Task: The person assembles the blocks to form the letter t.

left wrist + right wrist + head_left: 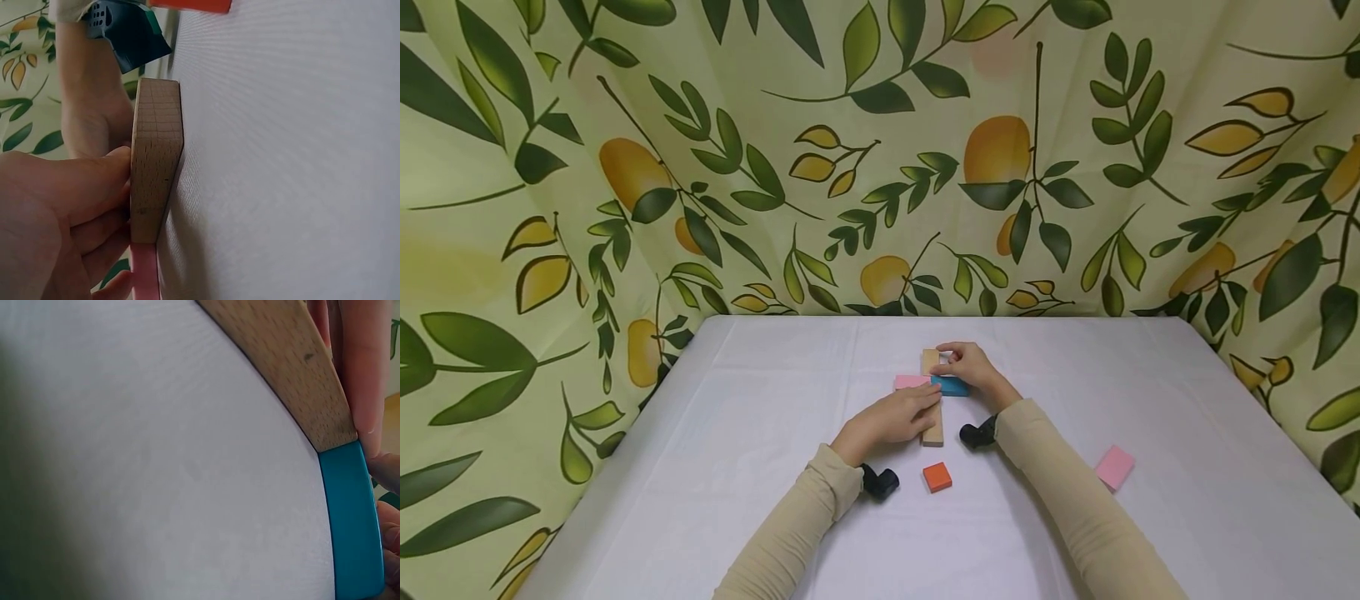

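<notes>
Head view: left hand [895, 415] rests unclenched on wooden piece [933, 435], seemingly steadying it between pink block [912, 382] and blue block [953, 387]; right hand [973, 367] beside blue block, can't tell whether grasping.

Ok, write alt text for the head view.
A person's left hand and right hand touch a cross of wood, a pink block and a blue block on a white tablecloth. An orange block lies nearer the camera; a second pink block lies right.

head: high, forward-down | wrists: close, low, tilted | shared: wooden block [933, 432]
</notes>
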The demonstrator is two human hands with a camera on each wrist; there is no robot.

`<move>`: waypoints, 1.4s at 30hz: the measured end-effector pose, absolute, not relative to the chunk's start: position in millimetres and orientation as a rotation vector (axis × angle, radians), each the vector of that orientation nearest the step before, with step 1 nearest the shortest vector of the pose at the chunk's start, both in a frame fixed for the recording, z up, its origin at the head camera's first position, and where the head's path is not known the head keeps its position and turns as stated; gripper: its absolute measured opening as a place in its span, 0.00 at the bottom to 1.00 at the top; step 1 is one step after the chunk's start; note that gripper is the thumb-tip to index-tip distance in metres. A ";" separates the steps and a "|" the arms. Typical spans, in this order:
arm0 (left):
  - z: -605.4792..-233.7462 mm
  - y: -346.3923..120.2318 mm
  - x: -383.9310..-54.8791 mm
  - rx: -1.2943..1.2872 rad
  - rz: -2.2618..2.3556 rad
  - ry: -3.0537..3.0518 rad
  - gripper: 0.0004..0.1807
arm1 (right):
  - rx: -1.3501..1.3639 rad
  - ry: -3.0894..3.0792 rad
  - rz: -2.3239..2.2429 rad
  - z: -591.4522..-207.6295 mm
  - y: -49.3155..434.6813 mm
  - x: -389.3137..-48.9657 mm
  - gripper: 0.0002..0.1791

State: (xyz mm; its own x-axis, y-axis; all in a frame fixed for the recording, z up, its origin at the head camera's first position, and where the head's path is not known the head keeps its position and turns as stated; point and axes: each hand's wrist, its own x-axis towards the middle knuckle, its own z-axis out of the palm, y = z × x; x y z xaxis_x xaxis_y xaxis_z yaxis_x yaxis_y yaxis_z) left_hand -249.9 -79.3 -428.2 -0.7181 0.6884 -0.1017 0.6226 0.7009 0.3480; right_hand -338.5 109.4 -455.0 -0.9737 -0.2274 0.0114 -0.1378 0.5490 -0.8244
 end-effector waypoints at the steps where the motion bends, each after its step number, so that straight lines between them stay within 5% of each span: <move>1: -428.6 -79.3 -250.1 1.051 0.428 2.687 0.28 | -0.318 2.679 -1.406 -455.0 109.3 -338.8 0.30; 42: -426.6 -79.1 -250.1 1.052 0.406 2.687 0.29 | -0.358 2.684 -1.323 -447.7 110.6 -332.7 0.32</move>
State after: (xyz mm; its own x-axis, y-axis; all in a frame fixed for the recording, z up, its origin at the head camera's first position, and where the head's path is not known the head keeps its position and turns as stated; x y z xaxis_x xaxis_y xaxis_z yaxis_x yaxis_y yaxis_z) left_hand -250.1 -79.1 -426.6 -0.7170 0.6887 -0.1082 0.6259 0.7043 0.3349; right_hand -332.7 110.6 -447.7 -0.9637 -0.2669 -0.0099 -0.1548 0.5882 -0.7938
